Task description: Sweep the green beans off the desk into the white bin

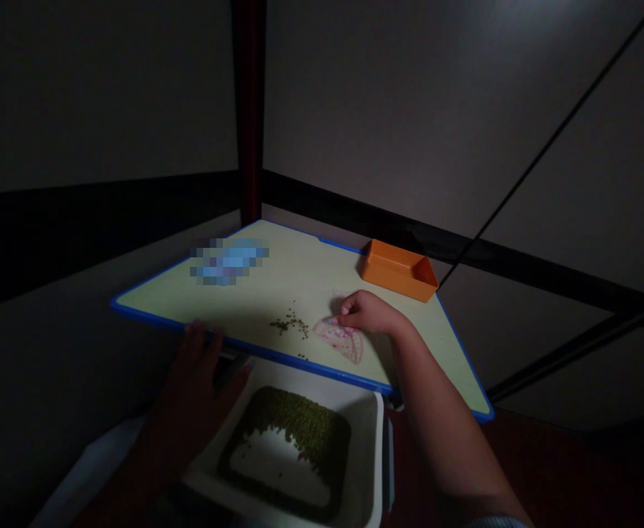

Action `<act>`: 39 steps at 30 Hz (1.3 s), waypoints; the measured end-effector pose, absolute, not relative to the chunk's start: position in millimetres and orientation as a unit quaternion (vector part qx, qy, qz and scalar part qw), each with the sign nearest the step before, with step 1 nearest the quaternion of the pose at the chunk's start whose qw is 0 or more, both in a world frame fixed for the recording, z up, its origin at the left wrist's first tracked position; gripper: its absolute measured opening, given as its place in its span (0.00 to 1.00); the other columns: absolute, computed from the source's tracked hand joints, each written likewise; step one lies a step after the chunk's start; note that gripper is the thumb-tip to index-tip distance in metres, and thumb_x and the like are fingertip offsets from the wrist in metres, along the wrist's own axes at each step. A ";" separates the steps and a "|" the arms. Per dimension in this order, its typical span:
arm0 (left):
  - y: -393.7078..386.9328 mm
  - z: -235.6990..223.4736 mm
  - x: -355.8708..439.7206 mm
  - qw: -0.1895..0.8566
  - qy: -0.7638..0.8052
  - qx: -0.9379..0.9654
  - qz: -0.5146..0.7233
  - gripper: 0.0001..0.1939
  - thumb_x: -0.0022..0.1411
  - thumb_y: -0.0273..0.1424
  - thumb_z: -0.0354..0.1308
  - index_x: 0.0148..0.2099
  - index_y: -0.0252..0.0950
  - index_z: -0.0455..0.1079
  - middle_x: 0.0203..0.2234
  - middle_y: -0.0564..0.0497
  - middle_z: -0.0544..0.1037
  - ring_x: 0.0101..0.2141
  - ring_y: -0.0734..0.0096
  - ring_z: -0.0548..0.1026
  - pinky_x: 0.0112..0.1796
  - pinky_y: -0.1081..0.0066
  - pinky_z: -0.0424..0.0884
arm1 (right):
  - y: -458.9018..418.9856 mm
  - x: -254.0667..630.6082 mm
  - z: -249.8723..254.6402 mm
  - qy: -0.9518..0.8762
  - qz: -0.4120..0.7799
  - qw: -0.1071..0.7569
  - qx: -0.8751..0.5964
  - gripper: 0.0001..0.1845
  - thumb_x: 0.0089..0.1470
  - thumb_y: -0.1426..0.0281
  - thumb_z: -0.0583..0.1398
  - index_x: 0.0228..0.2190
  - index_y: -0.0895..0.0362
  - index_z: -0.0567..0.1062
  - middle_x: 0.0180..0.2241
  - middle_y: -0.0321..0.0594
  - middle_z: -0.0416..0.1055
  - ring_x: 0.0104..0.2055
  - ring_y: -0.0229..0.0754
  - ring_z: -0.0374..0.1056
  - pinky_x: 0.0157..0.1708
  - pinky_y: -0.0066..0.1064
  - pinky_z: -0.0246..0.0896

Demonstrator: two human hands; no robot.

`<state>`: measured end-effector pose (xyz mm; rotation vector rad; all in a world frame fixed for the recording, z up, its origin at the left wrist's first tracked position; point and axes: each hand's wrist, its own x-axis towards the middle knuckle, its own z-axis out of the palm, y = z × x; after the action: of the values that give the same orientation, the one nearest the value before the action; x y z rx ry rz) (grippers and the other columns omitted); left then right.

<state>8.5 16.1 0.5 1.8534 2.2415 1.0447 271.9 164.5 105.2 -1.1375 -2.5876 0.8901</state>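
My right hand [364,312] is closed, pinching a clear pink-patterned protractor [345,343] by its straight edge. The protractor lies on or just above the pale tabletop [300,271]. To its left is a small scatter of green beans [289,325], with a few near the table's front edge. Dim in shadow, my left hand [198,378] has its fingers apart at the table's front edge, beside the white bin. That white bin [378,455] sits below the edge, and a layer of green beans [305,422] covers part of its bottom.
An orange rectangular tray [391,282] stands at the table's back right. A blurred light-blue item [228,260] lies at the back left. The table has a raised blue rim [322,372]. Dark walls or panels [355,110] close in behind it.
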 end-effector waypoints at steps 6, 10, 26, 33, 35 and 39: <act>15.8 1.1 9.0 0.043 0.729 0.598 0.330 0.42 0.54 0.51 0.44 0.61 0.21 0.55 0.65 0.29 0.47 0.65 0.46 0.43 0.61 0.45 0.50 | 163.5 277.2 107.9 -0.852 0.357 0.112 -0.366 0.16 0.50 0.62 0.61 0.18 0.60 0.70 0.15 0.31 0.63 0.19 0.30 0.54 0.22 0.25 0.47; 14.7 0.2 8.3 0.040 0.728 0.598 0.332 0.42 0.55 0.51 0.44 0.60 0.22 0.55 0.65 0.29 0.48 0.65 0.46 0.43 0.61 0.46 0.50 | 159.0 269.6 105.4 -0.853 0.403 0.096 -0.317 0.19 0.51 0.60 0.60 0.18 0.60 0.70 0.15 0.30 0.61 0.18 0.30 0.51 0.21 0.25 0.46; 15.1 1.7 8.3 0.039 0.726 0.600 0.334 0.42 0.55 0.52 0.42 0.60 0.22 0.55 0.65 0.30 0.48 0.66 0.48 0.44 0.61 0.47 0.49 | 155.3 261.4 106.0 -0.864 0.366 0.067 -0.340 0.16 0.50 0.65 0.60 0.16 0.60 0.69 0.14 0.30 0.62 0.18 0.29 0.52 0.22 0.25 0.46; 15.4 0.3 7.7 0.039 0.727 0.593 0.343 0.42 0.54 0.53 0.43 0.61 0.26 0.55 0.66 0.33 0.48 0.66 0.49 0.44 0.62 0.48 0.48 | 158.1 267.3 106.4 -0.858 0.361 0.083 -0.356 0.15 0.50 0.66 0.60 0.17 0.59 0.68 0.15 0.30 0.62 0.18 0.30 0.53 0.22 0.25 0.47; 15.5 -0.3 7.8 0.038 0.724 0.593 0.350 0.41 0.54 0.52 0.44 0.61 0.27 0.56 0.66 0.34 0.49 0.66 0.49 0.45 0.61 0.48 0.49 | 159.3 269.1 105.8 -0.858 0.355 0.090 -0.359 0.15 0.50 0.66 0.59 0.17 0.59 0.69 0.15 0.31 0.63 0.19 0.31 0.54 0.23 0.25 0.48; 15.5 0.0 8.4 0.049 0.724 0.590 0.354 0.41 0.54 0.52 0.45 0.60 0.25 0.56 0.66 0.32 0.48 0.66 0.48 0.44 0.61 0.47 0.49 | 159.2 269.4 106.5 -0.867 0.338 0.074 -0.358 0.15 0.51 0.65 0.58 0.18 0.59 0.70 0.16 0.32 0.65 0.19 0.31 0.55 0.23 0.26 0.48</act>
<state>8.4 15.5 0.0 1.7979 2.2072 1.0788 269.4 159.2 106.5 -1.0749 -2.6029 1.0131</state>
